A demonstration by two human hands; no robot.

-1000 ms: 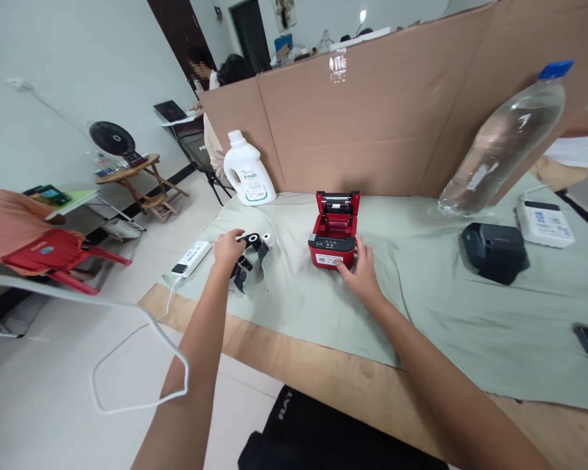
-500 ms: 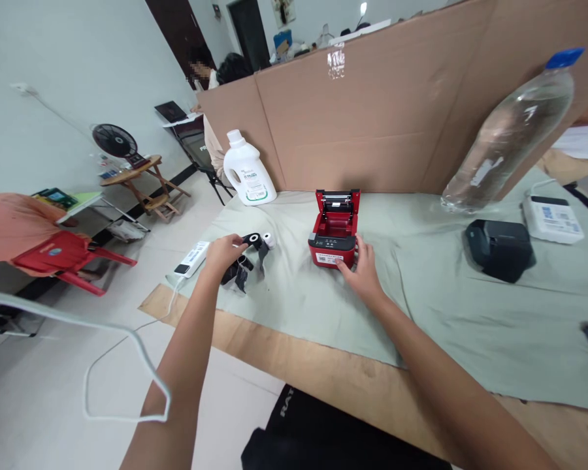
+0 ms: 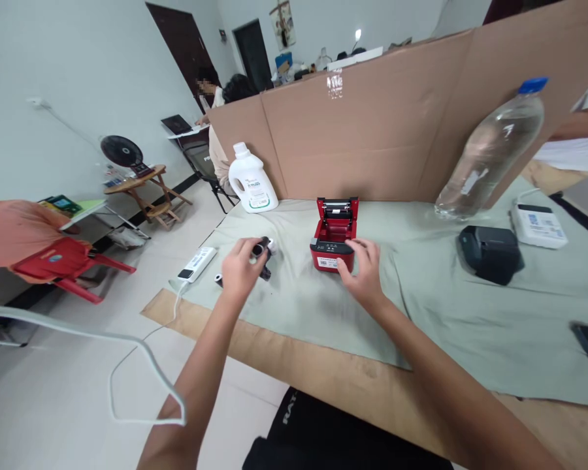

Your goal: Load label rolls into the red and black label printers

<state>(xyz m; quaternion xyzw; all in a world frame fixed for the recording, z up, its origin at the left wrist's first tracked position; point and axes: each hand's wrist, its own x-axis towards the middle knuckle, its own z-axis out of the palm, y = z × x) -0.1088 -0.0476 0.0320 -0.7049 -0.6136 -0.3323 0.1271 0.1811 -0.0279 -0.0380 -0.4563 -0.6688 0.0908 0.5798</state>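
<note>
A small red label printer point(image 3: 334, 241) stands on the green cloth point(image 3: 421, 300) with its lid tipped open toward the back. My right hand point(image 3: 361, 271) rests against its front right corner, fingers curled on the casing. My left hand point(image 3: 240, 269) is closed round a black roll point(image 3: 261, 249), lifted a little above the cloth to the printer's left. A white roll end point(image 3: 272, 246) shows just behind that hand. One more small black roll point(image 3: 219, 280) lies on the cloth by my left wrist.
A white power strip point(image 3: 196, 262) lies at the cloth's left edge, its cable hanging off. White detergent jug point(image 3: 251, 179), cardboard wall point(image 3: 372, 130), big water bottle point(image 3: 490, 153), black printer point(image 3: 490, 251), white printer point(image 3: 539, 225). People sit behind and at left.
My left hand has closed on the black roll and lifted it rightward off the pile. My right hand has shifted slightly up onto the printer's front.
</note>
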